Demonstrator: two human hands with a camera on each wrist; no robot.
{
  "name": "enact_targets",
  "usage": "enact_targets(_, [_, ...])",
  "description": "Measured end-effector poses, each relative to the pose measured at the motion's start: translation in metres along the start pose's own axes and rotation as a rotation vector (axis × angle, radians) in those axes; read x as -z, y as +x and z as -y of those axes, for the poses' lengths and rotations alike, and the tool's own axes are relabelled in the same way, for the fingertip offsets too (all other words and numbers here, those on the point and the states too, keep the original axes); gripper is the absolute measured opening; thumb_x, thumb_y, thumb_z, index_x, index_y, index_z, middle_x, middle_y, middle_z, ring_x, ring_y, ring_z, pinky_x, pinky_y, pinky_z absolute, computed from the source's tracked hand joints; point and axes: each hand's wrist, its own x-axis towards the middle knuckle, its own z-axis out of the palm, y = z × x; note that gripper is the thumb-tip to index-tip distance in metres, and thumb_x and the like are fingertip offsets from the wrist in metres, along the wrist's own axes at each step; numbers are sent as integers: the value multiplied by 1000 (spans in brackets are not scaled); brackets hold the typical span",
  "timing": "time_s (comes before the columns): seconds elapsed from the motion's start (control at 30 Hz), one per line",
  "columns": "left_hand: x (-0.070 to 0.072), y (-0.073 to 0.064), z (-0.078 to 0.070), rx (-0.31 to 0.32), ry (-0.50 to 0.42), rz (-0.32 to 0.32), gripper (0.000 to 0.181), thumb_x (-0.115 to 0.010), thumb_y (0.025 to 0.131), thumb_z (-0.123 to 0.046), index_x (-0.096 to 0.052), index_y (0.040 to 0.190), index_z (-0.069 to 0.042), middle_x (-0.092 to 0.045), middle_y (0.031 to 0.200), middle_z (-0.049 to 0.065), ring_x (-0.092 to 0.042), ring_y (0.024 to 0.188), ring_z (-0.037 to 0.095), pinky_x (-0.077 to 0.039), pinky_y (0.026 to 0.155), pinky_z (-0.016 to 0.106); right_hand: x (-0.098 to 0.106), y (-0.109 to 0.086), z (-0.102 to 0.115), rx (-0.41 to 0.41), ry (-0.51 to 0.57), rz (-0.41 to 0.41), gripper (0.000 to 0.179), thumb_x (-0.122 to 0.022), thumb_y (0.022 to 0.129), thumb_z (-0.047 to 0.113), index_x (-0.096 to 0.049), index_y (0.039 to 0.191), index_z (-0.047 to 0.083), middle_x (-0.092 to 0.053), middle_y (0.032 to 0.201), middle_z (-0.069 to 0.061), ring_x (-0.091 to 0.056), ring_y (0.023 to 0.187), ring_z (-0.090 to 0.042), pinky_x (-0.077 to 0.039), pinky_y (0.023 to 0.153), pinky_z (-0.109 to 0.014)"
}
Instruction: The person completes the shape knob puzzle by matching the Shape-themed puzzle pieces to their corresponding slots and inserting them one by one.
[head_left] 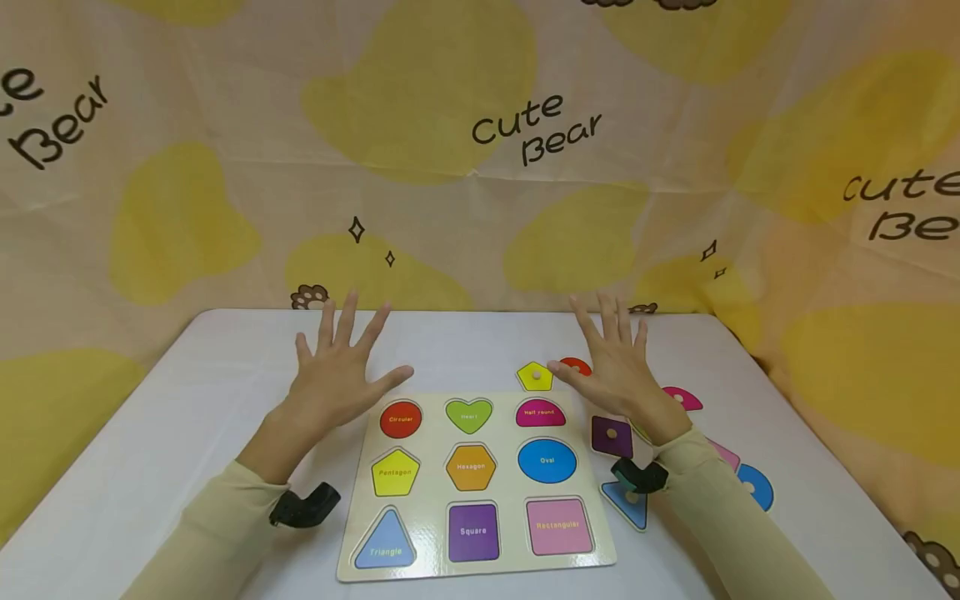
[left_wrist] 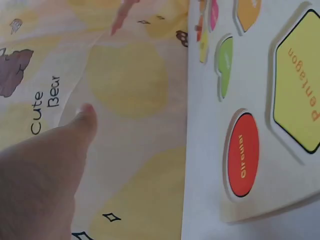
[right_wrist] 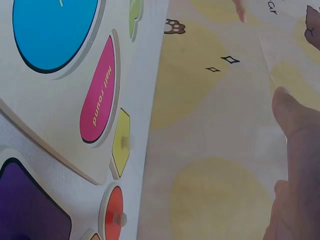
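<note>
A wooden shape-puzzle board [head_left: 435,492] lies on the white table, its labelled recesses coloured to match their shapes. Raised over the board's far left corner, my left hand [head_left: 335,379] has its fingers spread and holds nothing. My right hand [head_left: 617,371] is spread the same way above the loose pieces on the right. Close by it are a yellow pentagon piece [head_left: 535,377] and a red round piece [head_left: 576,365], both with small clear knobs. A purple square piece [head_left: 612,437] and a blue triangle piece [head_left: 627,505] lie beside the board's right edge, the triangle partly covered by the wrist camera.
Farther right lie a magenta half-round piece [head_left: 684,398], a pink piece [head_left: 725,454] and a blue oval piece [head_left: 756,486], some partly behind my right arm. A yellow-patterned cloth [head_left: 450,208] hangs behind the table [head_left: 225,367].
</note>
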Motion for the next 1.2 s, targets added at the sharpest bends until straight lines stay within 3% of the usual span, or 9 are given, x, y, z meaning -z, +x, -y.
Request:
enact_targets(0.27, [6,0,14,-20,-105,162,95,-62,91,-62,-12,164,-27,3,170,23,0,154,54,-13,111,84,-5,2,-5,-3,46,49,101,-63,87,59,-7,164,25,1,170,-22,7,155,-51,8,120,-75])
enact_targets(0.6, [9,2,30,-103,-263,385,81,-76,86,-48,-43,150,-12,-40,154,28,-38,141,49,-39,108,73,-19,7,-14,4,88,70,100,-73,86,47,-15,163,19,-17,166,-24,-9,154,-50,-10,120,-75])
enact_targets(0.8, [-1,4,36,-101,-305,521,77,-84,80,-41,-48,143,-16,-46,147,28,-44,135,48,-45,105,68,-26,6,-18,-36,121,115,93,-71,89,45,-20,162,19,-29,160,-26,-18,150,-50,-18,117,-76])
enact_targets(1.0, [-5,3,37,-77,-279,592,82,-88,75,-39,-47,143,-20,-47,146,26,-44,136,48,-42,107,71,-29,5,-20,-66,137,159,78,-70,93,39,-34,157,14,-36,156,-28,-25,146,-51,-23,115,-76])
enact_targets(1.2, [-10,4,40,-76,-246,599,84,-90,72,-38,-48,143,-22,-48,145,25,-43,135,47,-42,107,71,-35,7,-27,-78,138,175,64,-70,95,35,-47,150,12,-44,150,-27,-34,140,-50,-28,114,-72])
